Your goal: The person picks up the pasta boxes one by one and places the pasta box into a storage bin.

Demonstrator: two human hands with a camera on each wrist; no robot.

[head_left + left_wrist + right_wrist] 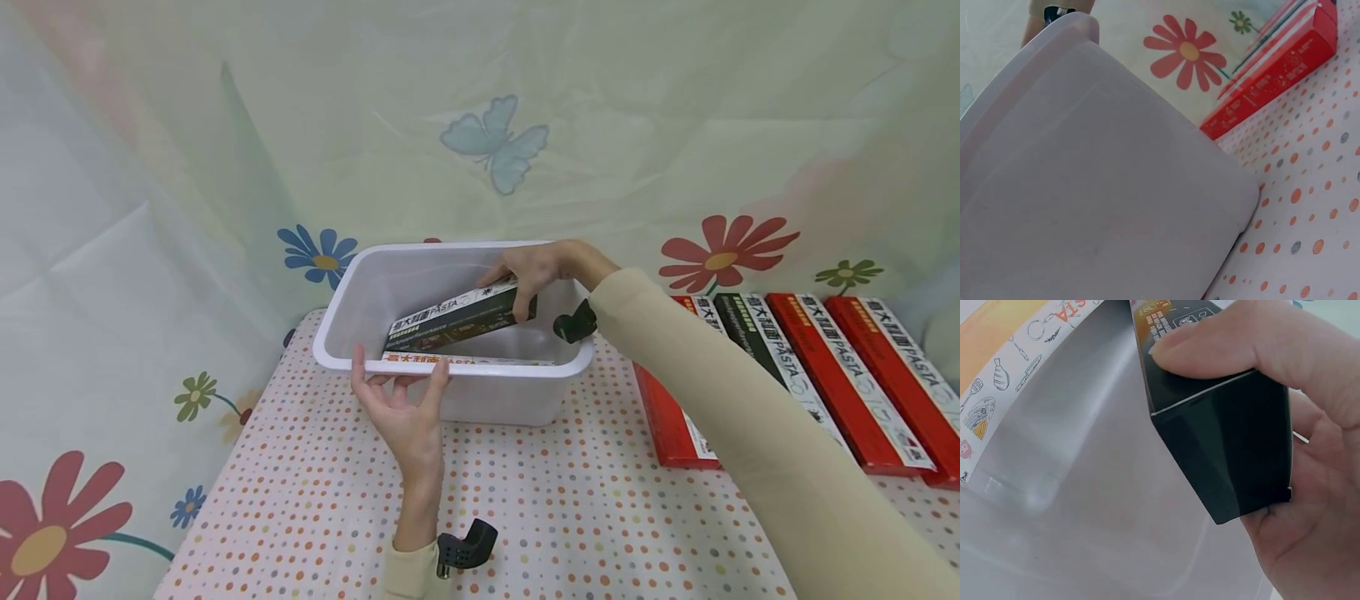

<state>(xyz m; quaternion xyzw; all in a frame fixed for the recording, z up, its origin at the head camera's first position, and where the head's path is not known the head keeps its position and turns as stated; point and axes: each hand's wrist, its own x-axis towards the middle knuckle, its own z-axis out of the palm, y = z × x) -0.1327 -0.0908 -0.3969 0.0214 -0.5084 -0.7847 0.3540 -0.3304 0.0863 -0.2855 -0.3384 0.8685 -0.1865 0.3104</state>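
A white plastic bin (pixel 495 400) stands on the table. My right hand (pixel 531 268) reaches into it and grips one end of a black pasta box (pixel 457 323). The box is tilted, its held right end higher than its left end. In the right wrist view, the thumb presses one face of the black pasta box (pixel 1229 444), with fingers behind. An orange-and-white pasta box (pixel 427 359) lies inside along the front wall. My left hand (pixel 405 417) holds the bin's front rim, finger and thumb over the edge, other fingers beneath. The left wrist view shows the bin's outer wall (pixel 1104 181), not the hand.
To the right lie several pasta boxes side by side: red ones (pixel 847 383) and a black one (pixel 757 337), partly behind my right sleeve (pixel 720 400). A dotted cloth (pixel 300 500) covers the table. A flowered sheet (pixel 637 125) hangs behind the bin.
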